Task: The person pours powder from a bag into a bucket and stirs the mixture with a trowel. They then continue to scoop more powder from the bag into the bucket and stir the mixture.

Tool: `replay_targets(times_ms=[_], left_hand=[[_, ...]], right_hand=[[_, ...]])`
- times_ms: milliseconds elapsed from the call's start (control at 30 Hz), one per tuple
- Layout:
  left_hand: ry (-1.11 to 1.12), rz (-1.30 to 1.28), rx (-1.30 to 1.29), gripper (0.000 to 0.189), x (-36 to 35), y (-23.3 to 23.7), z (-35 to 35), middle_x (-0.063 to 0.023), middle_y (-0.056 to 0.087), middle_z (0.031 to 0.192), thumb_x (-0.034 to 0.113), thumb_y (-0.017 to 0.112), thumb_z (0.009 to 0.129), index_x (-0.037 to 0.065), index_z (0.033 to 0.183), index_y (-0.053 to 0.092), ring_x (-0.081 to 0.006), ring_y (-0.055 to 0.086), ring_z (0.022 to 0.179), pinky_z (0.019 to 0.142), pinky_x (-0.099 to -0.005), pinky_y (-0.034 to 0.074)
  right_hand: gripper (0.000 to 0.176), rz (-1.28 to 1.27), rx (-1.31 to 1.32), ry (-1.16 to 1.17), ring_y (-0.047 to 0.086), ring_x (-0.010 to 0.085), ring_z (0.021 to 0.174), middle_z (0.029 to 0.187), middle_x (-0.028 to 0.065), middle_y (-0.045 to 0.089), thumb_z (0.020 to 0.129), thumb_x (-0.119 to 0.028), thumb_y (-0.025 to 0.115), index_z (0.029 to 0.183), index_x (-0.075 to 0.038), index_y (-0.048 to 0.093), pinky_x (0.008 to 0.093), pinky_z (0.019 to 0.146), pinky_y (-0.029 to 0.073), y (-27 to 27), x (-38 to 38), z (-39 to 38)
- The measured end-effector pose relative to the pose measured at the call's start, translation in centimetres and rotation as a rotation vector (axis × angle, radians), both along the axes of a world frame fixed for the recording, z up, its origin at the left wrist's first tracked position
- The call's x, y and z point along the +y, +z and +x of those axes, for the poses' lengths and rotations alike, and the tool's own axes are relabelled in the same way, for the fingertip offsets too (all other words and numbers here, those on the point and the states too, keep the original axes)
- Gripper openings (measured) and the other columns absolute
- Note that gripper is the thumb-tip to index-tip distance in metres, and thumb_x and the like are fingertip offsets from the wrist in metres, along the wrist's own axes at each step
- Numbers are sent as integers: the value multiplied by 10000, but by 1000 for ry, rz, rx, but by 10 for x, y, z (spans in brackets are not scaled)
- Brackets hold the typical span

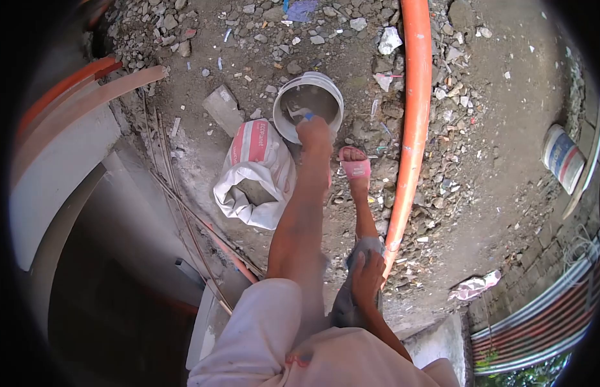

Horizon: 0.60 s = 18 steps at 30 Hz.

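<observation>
My left hand [315, 133] is closed around the blue handle of a tool [299, 112] at the near rim of a white bucket [340, 101]. The tool's pale metal part reaches into the bucket, over grey material; its full shape is unclear. Beside the bucket, to its left, stands an open white and red sack [253, 145] with grey powder inside. My right hand [367, 277] lies on my bent right knee, fingers apart and holding nothing.
A thick orange pipe [416, 84] runs along the right of my sandalled foot [356, 164]. Left of the sack are a flat block [223, 109] and thin rods [177, 203]. Rubble covers the ground. Another bucket [563, 158] lies far right.
</observation>
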<state>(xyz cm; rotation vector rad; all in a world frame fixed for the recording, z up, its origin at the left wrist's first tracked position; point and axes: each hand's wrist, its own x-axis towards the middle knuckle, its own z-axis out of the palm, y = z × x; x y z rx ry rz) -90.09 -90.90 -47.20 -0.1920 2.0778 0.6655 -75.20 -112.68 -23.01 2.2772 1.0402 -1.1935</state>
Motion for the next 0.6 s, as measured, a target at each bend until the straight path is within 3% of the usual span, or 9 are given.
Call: replay_targets(times_ms=[67, 167, 200, 400, 467, 533, 600], left_hand=[[-203, -23, 8, 226, 11, 25, 6, -254, 641, 883, 94, 504, 793, -77, 916, 587, -373, 642, 809, 688, -452, 473], [-581, 17, 282, 204, 21, 33, 20, -277, 631, 835, 80, 494, 786, -86, 879, 569, -419, 629, 818, 717, -497, 452], [-567, 33, 257, 213, 20, 31, 22, -299, 619, 902, 68, 498, 782, -92, 897, 581, -462, 610, 847, 763, -523, 446], [-1229, -103, 316, 405, -35, 49, -5, -298, 585, 1042, 123, 541, 798, -44, 1167, 517, -458, 614, 856, 790, -489, 500], [-1514, -111, 210, 384, -29, 75, -23, -307, 606, 997, 124, 554, 793, -57, 1130, 528, -454, 605, 930, 823, -487, 491], [-1527, -123, 158, 374, -25, 86, -27, -312, 617, 973, 124, 563, 787, -65, 1109, 536, -454, 600, 960, 835, -488, 487], [-1271, -136, 159, 376, -26, 89, -24, -312, 618, 968, 123, 569, 781, -66, 1105, 543, -456, 599, 948, 827, -493, 488]], right_hand=[[412, 43, 20, 18, 480, 381, 1127, 1195, 188, 518, 953, -338, 457, 1207, -15, 480, 495, 916, 385, -4, 2, -4], [400, 64, 7, 43, 482, 384, 1115, 1183, 197, 520, 951, -329, 462, 1189, -8, 487, 490, 901, 393, -1, 9, -3], [401, 57, 9, 17, 482, 385, 1114, 1182, 200, 519, 951, -330, 464, 1188, -7, 488, 490, 901, 393, 2, 13, -5], [411, 137, 40, -34, 484, 394, 1116, 1184, 217, 513, 950, -335, 468, 1182, 3, 494, 489, 909, 397, 2, 20, 0], [414, 160, 54, -45, 485, 401, 1116, 1179, 227, 513, 950, -333, 469, 1178, 12, 495, 488, 915, 397, 1, 19, 3], [417, 169, 57, -41, 486, 409, 1111, 1169, 239, 514, 950, -330, 472, 1174, 22, 494, 488, 916, 398, 1, 20, 4], [415, 180, 54, -38, 488, 416, 1102, 1153, 249, 517, 950, -324, 475, 1166, 29, 495, 490, 913, 398, 4, 17, 6]])
